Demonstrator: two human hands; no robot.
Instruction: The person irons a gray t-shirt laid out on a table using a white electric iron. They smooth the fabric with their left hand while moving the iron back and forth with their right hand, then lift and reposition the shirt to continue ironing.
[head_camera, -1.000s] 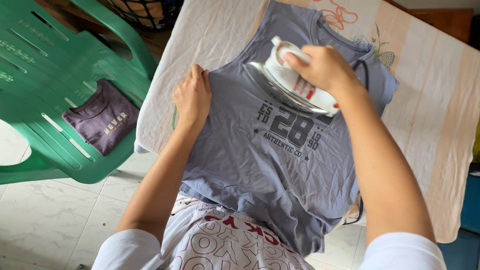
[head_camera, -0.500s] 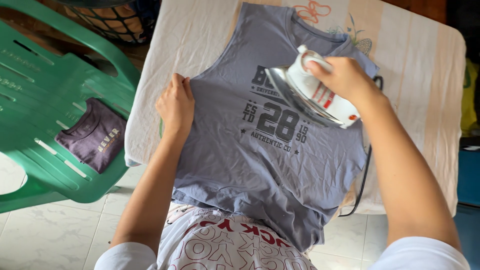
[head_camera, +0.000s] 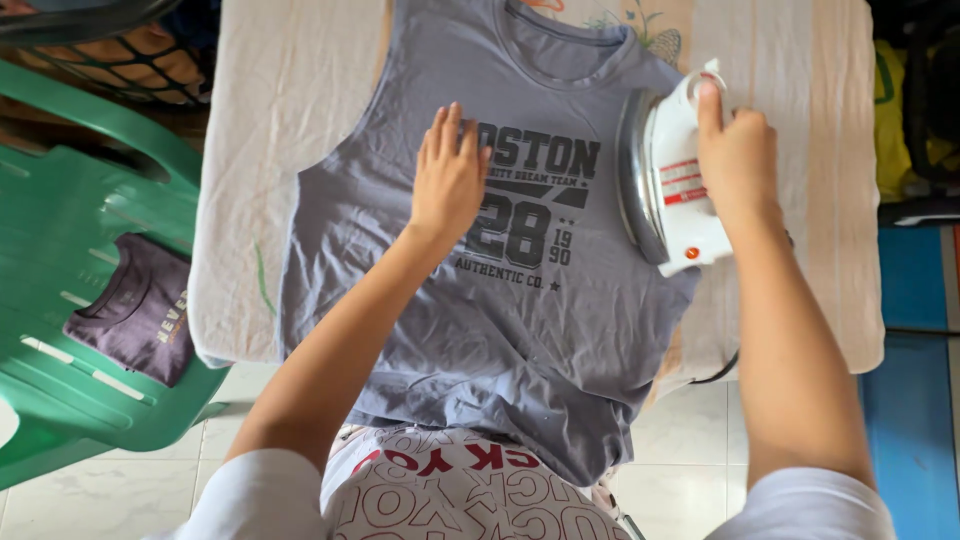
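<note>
Now the right hand (head_camera: 738, 150) is wrapped around the handle of the white iron (head_camera: 672, 182), which it has swung off the chest print and tipped onto its side at the shirt's right edge, the shiny soleplate facing the print rather than pressing down on cloth. Half a second ago that iron was tilted over the middle of the print. The left hand (head_camera: 447, 178), which then pinched the shirt's left edge, has let go and lies flat with fingers spread on the front of the grey sleeveless shirt (head_camera: 520, 330), over the dark lettering, holding nothing. With the heat lifted clear, the palm looks to be smoothing the fabric. The shirt lies face up on the cloth-covered ironing board (head_camera: 280, 120), hem hanging off the near edge. To the left, a folded dark shirt (head_camera: 135, 312) rests on a green plastic chair (head_camera: 60, 230).
</note>
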